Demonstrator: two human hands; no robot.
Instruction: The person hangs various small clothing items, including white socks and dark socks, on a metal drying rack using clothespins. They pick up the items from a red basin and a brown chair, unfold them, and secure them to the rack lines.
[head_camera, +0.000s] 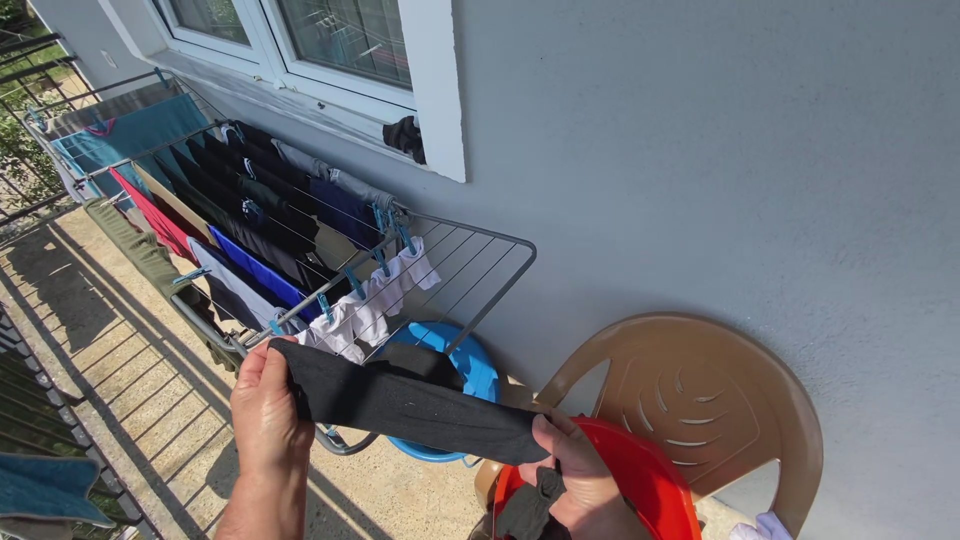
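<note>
you hold a long black fabric garment stretched out flat between your two hands, just in front of the near end of the grey wire drying rack. your left hand pinches its left end, thumb on top and fingers curled underneath. your right hand grips the right end, fingers closed around it and around a bunch of dark cloth hanging below. under that hand sits a red round plastic basin, resting on a brown plastic chair. the rack carries white socks pegged with blue clothes pegs, plus dark, blue and red laundry further along. a blue plastic tub stands below the rack, against the grey wall.
</note>
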